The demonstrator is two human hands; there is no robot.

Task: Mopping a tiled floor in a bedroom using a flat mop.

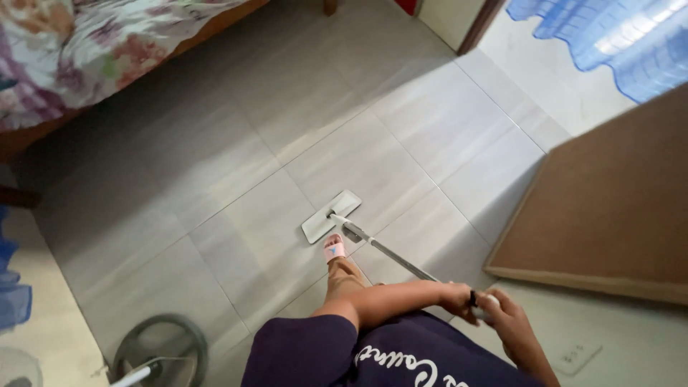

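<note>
Left hand: the left hand is clenched around the upper end of the slim grey metal mop handle, forearm reaching across the body from the purple sleeve.
Right hand: the right hand grasps the same handle just above the left, the two hands touching at the top of the pole.
Mop: the handle slants down and away from the hands to a flat rectangular white mop head, which lies flat on the pale grey tiled floor, near the middle of the room.
Foot: a foot in a pink sandal stands just beside the near edge of the mop head, close to the pole.
Bed: a bed with a floral cover and wooden frame fills the far left corner of the floor.
Door: a brown wooden door stands open at the right edge of the floor.
Fan: a round grey fan base sits on the floor at the near left.
</note>
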